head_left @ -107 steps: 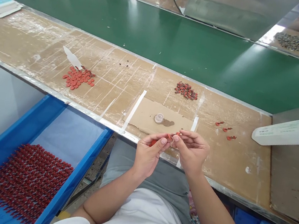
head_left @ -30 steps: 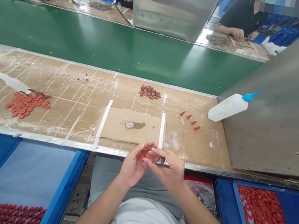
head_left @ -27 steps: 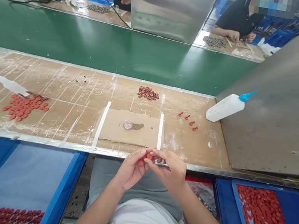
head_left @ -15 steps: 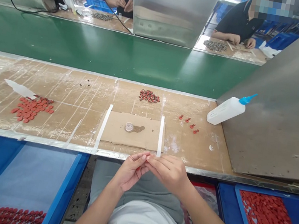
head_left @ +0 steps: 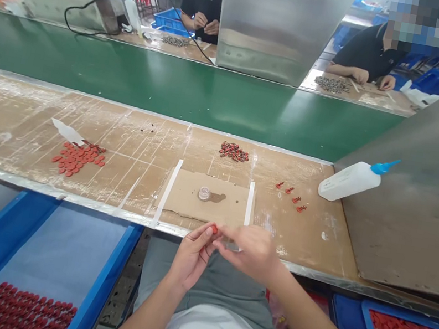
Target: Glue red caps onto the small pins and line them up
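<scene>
My left hand (head_left: 191,255) pinches a small round red piece (head_left: 213,229) between thumb and fingertips, just off the table's front edge. Right beside it is my right hand (head_left: 253,251), slightly blurred, its thumb and forefinger parted at the red piece. Whether its fingertips touch the piece I cannot tell. Beyond my hands, a small clear round pot (head_left: 204,193) stands on a cardboard sheet (head_left: 183,203) taped to the table, next to a dark wet stain. Several small red pieces with upright stems (head_left: 296,200) stand in a slanting row to the right.
Red discs (head_left: 72,161) lie heaped at left beside a white pointed strip (head_left: 67,132). A pile of red-and-dark small parts (head_left: 234,152) sits at the back. A white bottle with blue nozzle (head_left: 349,180) leans at right. Blue trays (head_left: 100,274) hold red pieces below. Two people work opposite.
My right hand's fingers have parted from the left fingertips, and the red piece now shows in the left hand. The view has shifted, so the table's things appear farther right.
</scene>
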`<state>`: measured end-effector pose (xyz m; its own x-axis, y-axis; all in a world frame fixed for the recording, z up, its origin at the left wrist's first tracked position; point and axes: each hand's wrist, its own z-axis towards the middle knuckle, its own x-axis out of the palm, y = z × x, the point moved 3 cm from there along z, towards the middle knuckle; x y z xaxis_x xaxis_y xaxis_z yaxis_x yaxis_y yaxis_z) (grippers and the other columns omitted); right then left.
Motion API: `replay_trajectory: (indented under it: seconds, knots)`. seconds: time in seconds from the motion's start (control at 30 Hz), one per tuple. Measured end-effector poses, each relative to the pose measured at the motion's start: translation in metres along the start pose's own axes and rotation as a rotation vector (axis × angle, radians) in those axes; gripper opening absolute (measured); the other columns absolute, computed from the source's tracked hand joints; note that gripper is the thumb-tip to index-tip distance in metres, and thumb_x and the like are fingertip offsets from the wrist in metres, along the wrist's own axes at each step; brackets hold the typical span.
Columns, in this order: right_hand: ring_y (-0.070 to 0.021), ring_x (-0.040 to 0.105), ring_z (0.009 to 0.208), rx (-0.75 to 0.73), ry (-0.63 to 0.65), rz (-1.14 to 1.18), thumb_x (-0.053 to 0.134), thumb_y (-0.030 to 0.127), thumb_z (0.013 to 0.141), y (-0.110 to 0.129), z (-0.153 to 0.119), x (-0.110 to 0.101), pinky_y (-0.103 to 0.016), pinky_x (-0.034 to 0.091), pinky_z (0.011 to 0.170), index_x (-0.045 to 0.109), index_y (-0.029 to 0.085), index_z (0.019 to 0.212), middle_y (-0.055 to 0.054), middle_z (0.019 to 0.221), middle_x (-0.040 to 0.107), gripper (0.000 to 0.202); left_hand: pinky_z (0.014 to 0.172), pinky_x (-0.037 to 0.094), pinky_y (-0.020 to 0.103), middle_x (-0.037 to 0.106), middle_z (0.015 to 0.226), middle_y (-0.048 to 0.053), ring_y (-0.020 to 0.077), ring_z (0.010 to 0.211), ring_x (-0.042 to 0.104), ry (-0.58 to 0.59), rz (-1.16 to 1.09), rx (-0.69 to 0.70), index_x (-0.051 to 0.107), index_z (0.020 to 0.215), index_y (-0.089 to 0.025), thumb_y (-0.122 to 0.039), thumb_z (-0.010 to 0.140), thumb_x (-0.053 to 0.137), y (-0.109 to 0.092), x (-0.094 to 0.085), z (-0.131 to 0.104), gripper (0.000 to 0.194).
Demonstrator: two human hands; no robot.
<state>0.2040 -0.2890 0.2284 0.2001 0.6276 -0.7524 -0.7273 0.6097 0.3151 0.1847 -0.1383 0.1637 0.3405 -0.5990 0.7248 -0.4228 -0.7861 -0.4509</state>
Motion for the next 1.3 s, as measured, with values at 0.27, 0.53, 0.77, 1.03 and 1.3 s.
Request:
replay_trajectory:
  seconds: [0.27, 0.53, 0.77, 1.03, 1.3]
  knots:
    - [-0.0212, 0.067, 0.088, 0.562, 0.116, -0.233, 0.058, 0.036, 0.090, -0.145, 0.100, 0.041, -0.032, 0.047, 0.082, 0.068, 0.019, 0.114, -0.008, 0.097, 0.074, 0.032, 0.087, 0.058, 0.021, 0.074, 0.103, 0.008, 0.0139, 0.095, 0.071, -0.076, -0.073, 0.070, 0.072, 0.100, -0.014, -0.014, 0.080, 0.072, -0.028, -0.021, -0.008, 0.021]
    - [-0.0254, 0.063, 0.095, 0.567, 0.275, -0.126, 0.061, 0.020, 0.084, -0.193, 0.130, 0.078, -0.038, 0.046, 0.087, 0.073, 0.016, 0.085, -0.012, 0.094, 0.072, 0.013, 0.090, 0.056, 0.021, 0.074, 0.108, 0.010, 0.0141, 0.096, 0.071, -0.060, -0.058, 0.079, 0.073, 0.101, -0.013, -0.012, 0.079, 0.073, -0.037, -0.036, -0.020, 0.023]
    - [-0.0184, 0.070, 0.076, 0.665, 0.120, 0.229, 0.057, 0.034, 0.089, -0.186, 0.108, 0.068, -0.036, 0.058, 0.074, 0.067, 0.014, 0.105, -0.009, 0.085, 0.073, 0.027, 0.088, 0.056, 0.019, 0.073, 0.107, 0.009, 0.0113, 0.092, 0.071, -0.035, -0.104, 0.113, 0.073, 0.100, -0.012, -0.014, 0.080, 0.072, -0.049, -0.036, -0.019, 0.021]
    - [-0.0191, 0.073, 0.073, 0.986, -0.262, 0.844, 0.086, 0.042, 0.059, -0.146, 0.057, 0.060, -0.024, 0.059, 0.053, 0.067, 0.018, 0.095, -0.005, 0.081, 0.074, 0.047, 0.082, 0.058, 0.019, 0.074, 0.100, 0.007, 0.0112, 0.087, 0.071, -0.016, -0.145, 0.094, 0.072, 0.099, -0.014, -0.016, 0.078, 0.074, -0.045, -0.031, -0.014, 0.022]
    - [-0.0181, 0.072, 0.078, 0.761, -0.255, 0.697, 0.079, 0.040, 0.071, -0.085, 0.062, 0.079, -0.030, 0.060, 0.068, 0.076, 0.020, 0.095, -0.007, 0.090, 0.076, 0.031, 0.088, 0.056, 0.020, 0.074, 0.105, 0.009, 0.0113, 0.091, 0.071, 0.000, -0.128, 0.102, 0.072, 0.102, -0.013, -0.014, 0.080, 0.072, -0.039, -0.031, -0.009, 0.022]
